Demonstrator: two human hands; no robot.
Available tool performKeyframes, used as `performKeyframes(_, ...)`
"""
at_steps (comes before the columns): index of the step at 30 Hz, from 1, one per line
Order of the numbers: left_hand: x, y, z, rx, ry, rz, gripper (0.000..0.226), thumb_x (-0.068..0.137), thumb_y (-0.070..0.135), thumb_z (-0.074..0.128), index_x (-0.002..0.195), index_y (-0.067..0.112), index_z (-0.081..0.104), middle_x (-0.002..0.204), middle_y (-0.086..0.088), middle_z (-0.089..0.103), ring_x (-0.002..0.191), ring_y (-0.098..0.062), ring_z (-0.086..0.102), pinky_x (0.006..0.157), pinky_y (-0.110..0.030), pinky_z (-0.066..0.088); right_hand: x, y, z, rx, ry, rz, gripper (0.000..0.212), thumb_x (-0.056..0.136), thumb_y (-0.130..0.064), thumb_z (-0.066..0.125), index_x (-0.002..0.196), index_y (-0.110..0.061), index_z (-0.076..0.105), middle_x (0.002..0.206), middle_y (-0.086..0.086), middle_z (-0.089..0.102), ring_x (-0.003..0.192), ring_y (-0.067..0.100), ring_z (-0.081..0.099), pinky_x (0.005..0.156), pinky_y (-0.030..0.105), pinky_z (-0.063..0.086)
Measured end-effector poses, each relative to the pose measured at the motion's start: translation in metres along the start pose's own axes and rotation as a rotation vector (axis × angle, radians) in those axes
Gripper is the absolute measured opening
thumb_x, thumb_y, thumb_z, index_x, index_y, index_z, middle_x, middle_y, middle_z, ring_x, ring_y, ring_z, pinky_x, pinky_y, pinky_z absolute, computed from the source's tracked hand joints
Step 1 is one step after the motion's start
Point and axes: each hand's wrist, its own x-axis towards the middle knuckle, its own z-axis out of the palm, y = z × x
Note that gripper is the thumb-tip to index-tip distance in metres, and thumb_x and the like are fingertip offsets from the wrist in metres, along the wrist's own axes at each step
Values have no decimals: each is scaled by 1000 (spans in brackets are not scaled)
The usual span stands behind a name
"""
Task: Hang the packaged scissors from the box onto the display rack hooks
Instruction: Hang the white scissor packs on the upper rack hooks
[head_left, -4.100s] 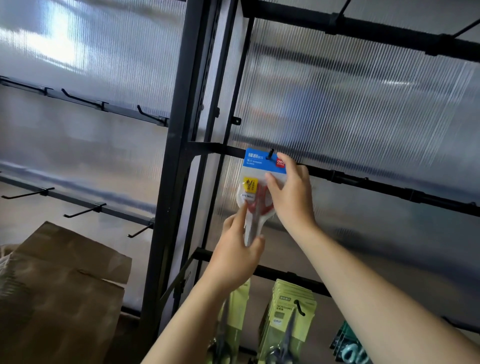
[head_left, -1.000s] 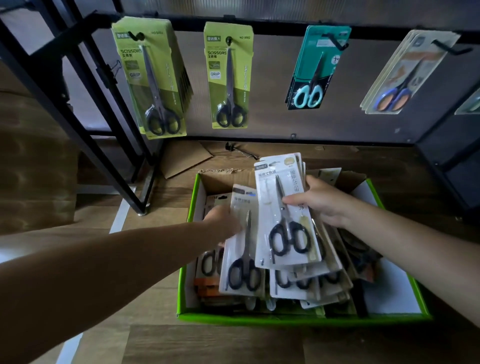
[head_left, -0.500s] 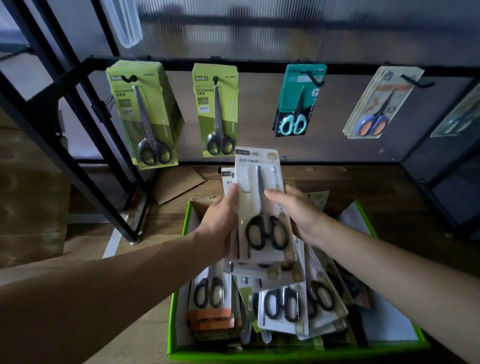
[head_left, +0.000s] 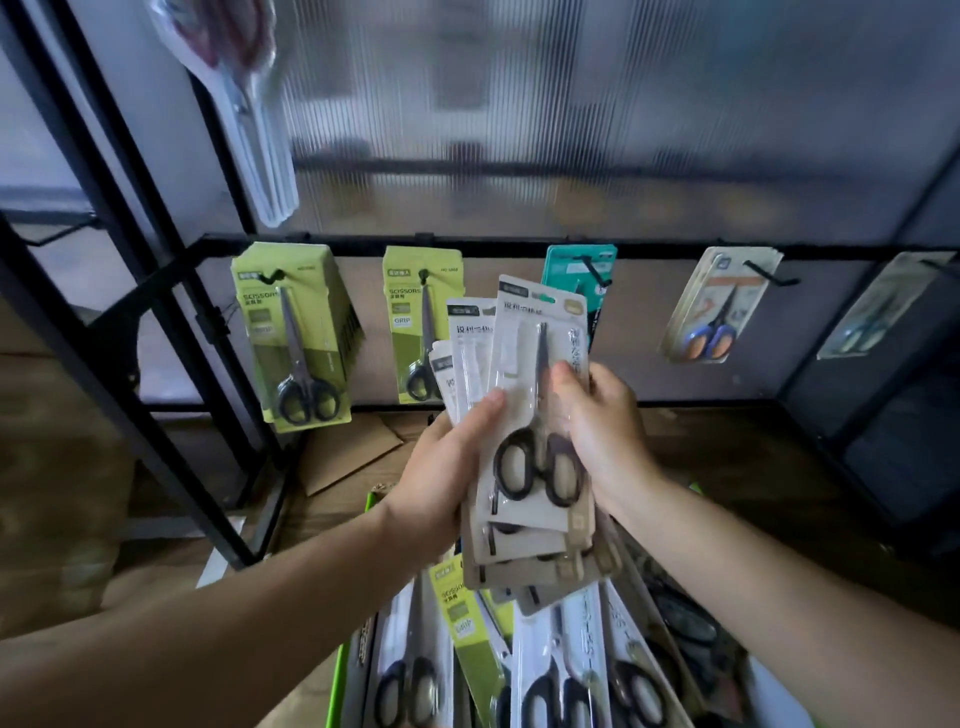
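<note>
A fanned stack of white packaged scissors (head_left: 524, 374) with black handles is held up in front of the lower rack rail (head_left: 493, 249). My left hand (head_left: 447, 473) grips the stack from the left, thumb across the front. My right hand (head_left: 597, 431) holds its right edge, thumb on the top pack. Below, the green box (head_left: 335, 691) holds several more scissor packs (head_left: 561, 670).
On the rail's hooks hang two green scissor stacks (head_left: 291, 332) (head_left: 418, 317), a teal pack (head_left: 587, 265) partly behind the held stack, and an orange-blue pack (head_left: 719, 306). White packs (head_left: 249, 119) hang upper left. A black rack post (head_left: 130, 280) slants at left; cardboard (head_left: 348, 452) lies on the floor.
Both hands lifted the white scissor stack out of the box and up toward the lower rail. The view tilted upward, so the box now sits at the bottom edge.
</note>
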Motion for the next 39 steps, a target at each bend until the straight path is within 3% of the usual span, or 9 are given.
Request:
performKeyframes(5, 3, 25, 12, -55, 60, 35, 52, 94, 48, 49, 134, 14, 56, 121, -15, 68, 112, -33, 65, 99, -49, 50, 10, -32, 7, -5, 34, -106, 22, 95, -34, 56, 79, -19, 58, 75, -3, 62, 73, 17, 59, 70, 36, 48)
performKeyframes(12, -1, 86, 29, 103, 203, 299, 22, 96, 35, 57, 103, 16, 67, 95, -7, 77, 90, -26, 73, 87, -48, 57, 24, -94, 12, -24, 18, -280, 20, 94, -30, 57, 76, -22, 53, 65, -10, 53, 61, 7, 49, 65, 29, 38)
performKeyframes(14, 0, 102, 32, 110, 238, 335, 23, 94, 37, 59, 103, 18, 66, 94, -5, 77, 89, -25, 74, 85, -47, 58, 31, -119, 15, 23, 4, -301, 14, 90, -21, 60, 104, -24, 61, 80, -12, 63, 71, 6, 59, 68, 30, 45)
performKeyframes(16, 2, 116, 32, 116, 261, 364, 21, 93, 38, 60, 101, 19, 65, 90, -3, 77, 85, -22, 74, 80, -44, 60, 40, -147, 17, 51, -34, -302, 50, 87, -12, 59, 132, -32, 49, 101, -11, 67, 88, 9, 65, 78, 30, 52)
performKeyframes(21, 3, 144, 31, 179, 293, 436, 26, 90, 45, 63, 107, 25, 64, 91, 3, 77, 84, -17, 74, 81, -44, 59, 53, -202, 21, -26, -62, -384, 53, 89, -27, 67, 135, -37, 44, 129, -8, 57, 113, 10, 58, 98, 33, 48)
performKeyframes(29, -3, 171, 27, 195, 340, 476, 29, 87, 53, 61, 104, 30, 66, 94, 11, 76, 90, -11, 72, 90, -42, 55, 63, -223, 34, 87, -59, -515, 56, 90, -7, 65, 128, -45, 47, 120, -5, 65, 105, 10, 66, 95, 36, 54)
performKeyframes(33, -10, 179, 25, 235, 350, 502, 15, 92, 45, 58, 89, 30, 59, 67, 31, 67, 63, 18, 60, 61, -10, 45, 60, -230, 34, 113, -68, -531, 54, 92, -8, 64, 131, -41, 47, 112, -4, 69, 97, 5, 68, 88, 28, 56)
performKeyframes(35, -13, 182, 24, 290, 391, 551, 18, 93, 36, 60, 81, 22, 57, 56, 17, 63, 51, 16, 54, 47, -4, 38, 60, -232, 33, 85, -78, -563, 53, 92, -8, 63, 129, -43, 47, 112, -4, 69, 97, 2, 67, 86, 25, 55)
performKeyframes(39, -19, 195, 19, 360, 520, 618, 36, 93, 27, 62, 65, 19, 40, 33, 18, 38, 33, 1, 37, 36, -11, 28, 62, -240, 33, 34, -53, -668, 56, 93, -6, 60, 135, -40, 46, 123, -4, 65, 109, 4, 64, 96, 29, 53)
